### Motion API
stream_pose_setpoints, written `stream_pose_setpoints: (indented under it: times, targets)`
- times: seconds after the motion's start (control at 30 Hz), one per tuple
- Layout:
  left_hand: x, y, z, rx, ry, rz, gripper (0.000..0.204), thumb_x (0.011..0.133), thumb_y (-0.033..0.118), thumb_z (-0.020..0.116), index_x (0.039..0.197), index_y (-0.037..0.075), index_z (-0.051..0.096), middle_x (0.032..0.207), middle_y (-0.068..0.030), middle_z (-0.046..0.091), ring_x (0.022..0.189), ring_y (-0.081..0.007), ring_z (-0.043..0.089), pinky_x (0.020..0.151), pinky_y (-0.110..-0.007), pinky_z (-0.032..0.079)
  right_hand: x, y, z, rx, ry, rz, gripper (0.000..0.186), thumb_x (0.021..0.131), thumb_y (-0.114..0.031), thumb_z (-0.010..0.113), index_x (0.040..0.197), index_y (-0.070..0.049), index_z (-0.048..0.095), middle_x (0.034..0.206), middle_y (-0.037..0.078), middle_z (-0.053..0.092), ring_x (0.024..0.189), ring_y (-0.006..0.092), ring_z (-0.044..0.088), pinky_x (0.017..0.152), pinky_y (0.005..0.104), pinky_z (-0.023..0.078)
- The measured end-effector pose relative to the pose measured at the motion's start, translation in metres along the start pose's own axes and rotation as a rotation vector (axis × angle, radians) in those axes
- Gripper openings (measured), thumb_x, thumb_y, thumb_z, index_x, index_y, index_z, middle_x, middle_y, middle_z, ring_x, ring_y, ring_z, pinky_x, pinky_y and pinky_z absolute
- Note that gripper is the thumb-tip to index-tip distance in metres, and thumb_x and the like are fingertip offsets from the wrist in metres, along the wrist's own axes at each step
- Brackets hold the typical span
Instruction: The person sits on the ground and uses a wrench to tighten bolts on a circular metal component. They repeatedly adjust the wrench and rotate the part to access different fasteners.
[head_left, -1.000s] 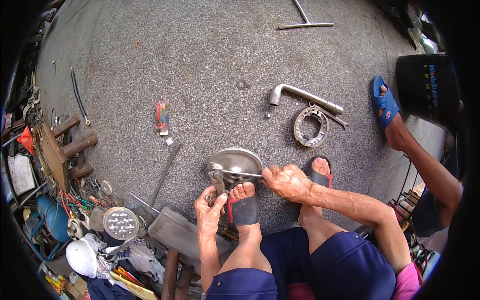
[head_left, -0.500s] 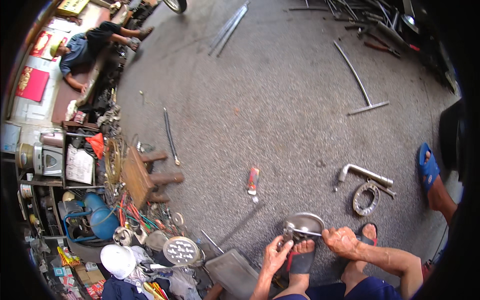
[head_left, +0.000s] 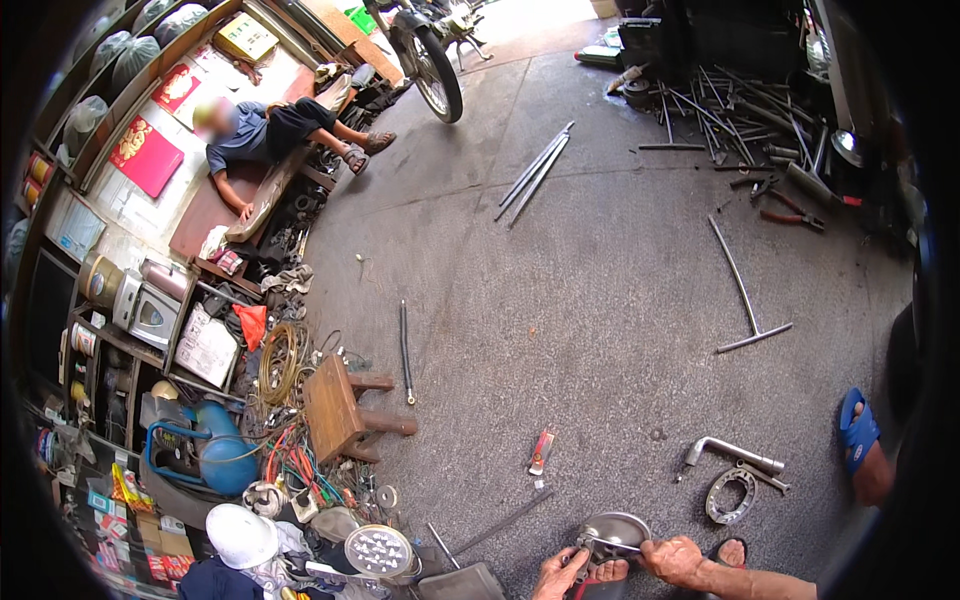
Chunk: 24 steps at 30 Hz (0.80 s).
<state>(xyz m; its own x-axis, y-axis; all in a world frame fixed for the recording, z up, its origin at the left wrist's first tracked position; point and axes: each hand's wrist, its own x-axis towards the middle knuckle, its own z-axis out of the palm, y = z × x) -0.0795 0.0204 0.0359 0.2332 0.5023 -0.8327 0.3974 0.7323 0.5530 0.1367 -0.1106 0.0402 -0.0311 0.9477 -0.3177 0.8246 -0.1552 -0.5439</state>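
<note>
At the lower edge, a round, shiny metal dish-shaped part (head_left: 617,526) is in front of my feet, with smaller metal pieces fixed at its left side. My left hand (head_left: 562,574) is closed on that left side, thumb on top. From the right, my right hand (head_left: 673,560) is wrapped around the end of a thin metal rod (head_left: 615,545) that reaches across the dish. The rod's far end lies close to my left fingers; whether it is joined to the part I cannot tell.
A metal ring (head_left: 731,497) and an L-shaped socket wrench (head_left: 735,452) lie right of my hands. Ahead are a red-and-white tube (head_left: 541,453) and a T-handled tool (head_left: 740,280). A wooden stool (head_left: 340,410) stands left. A person (head_left: 270,135) reclines at far left; another's blue-sandalled foot (head_left: 858,430) is at right.
The view has tilted up, so the floor things and my hands sit lower in the picture and a motorcycle wheel shows more. Both hands keep their hold on the dish-shaped part and the rod.
</note>
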Motion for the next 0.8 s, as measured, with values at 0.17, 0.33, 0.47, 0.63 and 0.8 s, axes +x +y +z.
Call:
stream_pose_setpoints:
  times: [0.17,0.33,0.47,0.63,0.8]
  targets:
    - [-0.007,0.027,0.003,0.141,0.020,0.071,0.027,0.096,0.031,0.063,0.108,0.008,0.070,0.077,0.0018,0.064,0.063,-0.0076,0.054,0.055,-0.024,0.041,0.006,-0.021,-0.038,-0.080,0.079,-0.065,0.017,0.087,-0.020,0.056,0.079,-0.005,0.057,0.063,0.016,0.066,0.053,0.0286,0.068,0.043,0.0423,0.053]
    - [-0.009,0.019,0.010,0.267,-0.001,0.134,0.030,0.097,0.034,0.061,0.105,0.007,0.071,0.076,0.0001,0.064,0.065,-0.0094,0.054,0.059,-0.027,0.043,-0.003,-0.013,-0.034,-0.095,0.066,-0.071,0.010,0.084,-0.011,0.055,0.077,-0.004,0.057,0.058,0.016,0.063,0.049,0.0287,0.067,0.038,0.0411,0.050]
    - [-0.017,0.019,0.021,0.289,0.011,0.199,0.031,0.096,0.034,0.061,0.094,0.004,0.070,0.074,-0.0022,0.064,0.065,-0.0109,0.052,0.059,-0.030,0.042,-0.011,0.017,0.005,0.067,0.079,-0.060,0.027,0.094,-0.028,0.058,0.080,-0.005,0.055,0.057,0.017,0.062,0.050,0.0317,0.067,0.039,0.0450,0.050]
    - [-0.031,0.058,0.020,0.439,0.008,0.260,0.021,0.094,0.025,0.067,0.090,0.004,0.068,0.073,-0.0010,0.060,0.068,-0.0110,0.051,0.061,-0.028,0.041,-0.015,0.025,0.023,0.119,0.170,-0.060,0.031,0.095,-0.037,0.059,0.088,-0.009,0.051,0.067,0.014,0.064,0.055,0.0364,0.066,0.046,0.0488,0.052]
    - [-0.005,-0.004,-0.001,0.324,0.015,0.276,0.025,0.093,0.021,0.066,0.076,0.002,0.061,0.068,0.0007,0.054,0.067,-0.0084,0.045,0.059,-0.029,0.038,-0.011,0.018,0.000,-0.013,0.131,0.009,0.032,0.094,-0.038,0.061,0.082,-0.009,0.053,0.055,0.010,0.057,0.050,0.0283,0.064,0.043,0.0414,0.049]
